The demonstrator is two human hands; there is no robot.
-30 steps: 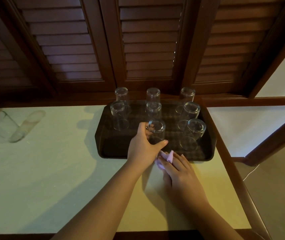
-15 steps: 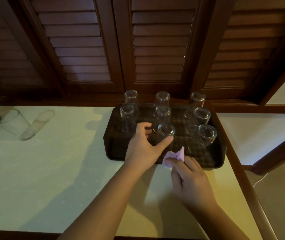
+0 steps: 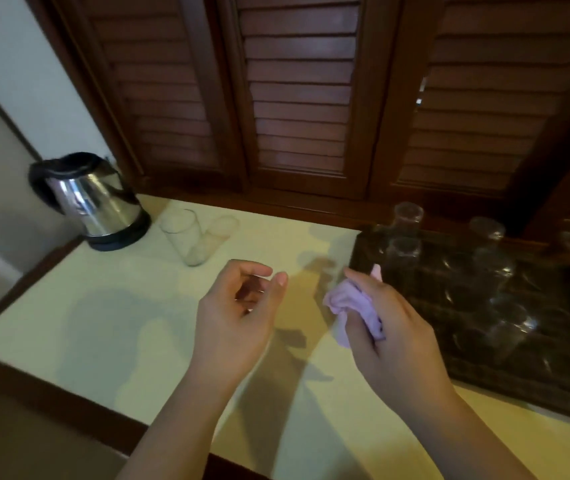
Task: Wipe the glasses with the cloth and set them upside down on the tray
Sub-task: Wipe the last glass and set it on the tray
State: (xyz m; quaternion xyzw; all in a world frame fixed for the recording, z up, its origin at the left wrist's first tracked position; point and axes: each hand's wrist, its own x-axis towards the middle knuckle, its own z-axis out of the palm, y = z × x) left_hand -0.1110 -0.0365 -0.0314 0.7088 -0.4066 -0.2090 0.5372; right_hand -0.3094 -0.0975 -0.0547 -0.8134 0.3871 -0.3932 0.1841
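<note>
The right hand (image 3: 394, 327) pinches the bunched pink cloth (image 3: 352, 306) at centre right; the left hand (image 3: 235, 320) hangs loosely curled, holding nothing. One glass (image 3: 186, 239) stands upright, mouth up, upper left, well apart from both. Inverted glasses (image 3: 403, 258) fill the dark tray (image 3: 359, 251) at right.

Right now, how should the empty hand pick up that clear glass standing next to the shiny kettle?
Grip the clear drinking glass round its side wall, near the middle, thumb on one side and fingers opposite. Come from the front right, where the empty left hand already hovers: the shiny steel kettle blocks the far-left side, and the glass stands mouth up, apparently leaning.
</note>
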